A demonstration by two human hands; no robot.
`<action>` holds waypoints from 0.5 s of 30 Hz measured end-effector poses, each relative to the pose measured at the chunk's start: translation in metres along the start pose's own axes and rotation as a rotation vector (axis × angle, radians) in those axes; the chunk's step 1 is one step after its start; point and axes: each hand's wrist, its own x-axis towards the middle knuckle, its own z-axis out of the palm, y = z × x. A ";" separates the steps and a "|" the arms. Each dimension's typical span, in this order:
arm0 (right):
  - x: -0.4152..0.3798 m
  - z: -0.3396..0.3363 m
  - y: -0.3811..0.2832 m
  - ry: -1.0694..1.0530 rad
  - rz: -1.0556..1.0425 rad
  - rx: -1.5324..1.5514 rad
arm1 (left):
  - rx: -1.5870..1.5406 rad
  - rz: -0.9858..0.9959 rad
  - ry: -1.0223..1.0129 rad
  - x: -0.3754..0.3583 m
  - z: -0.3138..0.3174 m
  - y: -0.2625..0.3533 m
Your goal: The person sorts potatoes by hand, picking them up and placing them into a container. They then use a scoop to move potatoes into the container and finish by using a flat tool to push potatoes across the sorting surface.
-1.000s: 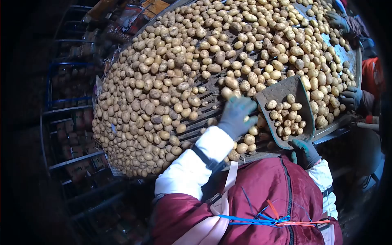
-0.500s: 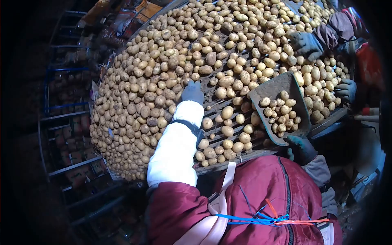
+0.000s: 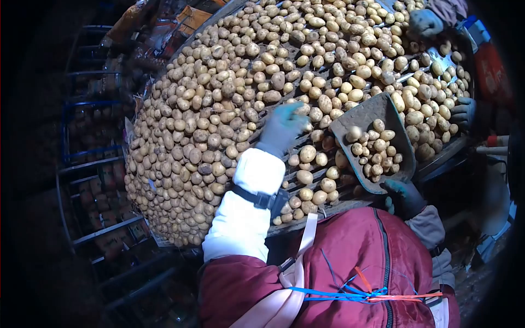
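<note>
Yellow-brown potatoes (image 3: 191,136) lie heaped across a slatted sorting table (image 3: 350,205). My left hand (image 3: 281,130), in a grey-and-teal glove, is over the slats left of the scoop, somewhat blurred. Its fingers are stretched towards the scoop, and nothing shows in them. My right hand (image 3: 403,198), also gloved, grips the near end of a dark, worn scoop (image 3: 355,117); the handle is mostly hidden under the fingers. Several small potatoes (image 3: 378,147) rest inside the scoop. One blurred, bright potato (image 3: 354,133) shows at its left side.
Across the table, another person's gloved hand (image 3: 426,23) is over the potatoes at the upper right. A second gloved hand (image 3: 463,113) rests at the right edge. Metal-framed racks (image 3: 90,164) stand in the dark on the left.
My left hand has moved right from the heap towards the scoop, and its fingers have spread. My right hand and the scoop stay nearly still. The other person's upper hand has moved away, farther up.
</note>
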 end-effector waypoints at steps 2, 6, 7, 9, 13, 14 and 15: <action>0.002 0.000 0.002 0.022 -0.015 0.013 | 0.043 -0.182 0.294 0.022 -0.030 -0.050; -0.001 0.006 -0.002 0.063 0.004 0.027 | 0.641 -0.272 0.224 0.042 -0.030 -0.079; -0.001 0.005 -0.002 0.066 0.006 0.022 | 0.761 -0.251 0.211 0.045 -0.021 -0.077; 0.001 0.002 -0.001 0.014 -0.004 -0.003 | 0.857 -0.307 0.168 0.052 -0.011 -0.065; 0.000 0.004 -0.004 -0.027 0.007 0.013 | 0.874 -0.260 0.147 0.048 -0.015 -0.071; -0.001 0.009 -0.004 -0.007 -0.012 0.048 | 0.796 -0.235 0.131 0.044 -0.020 -0.083; -0.003 0.012 -0.003 0.013 -0.031 0.084 | 0.573 -0.100 0.096 0.038 -0.028 -0.095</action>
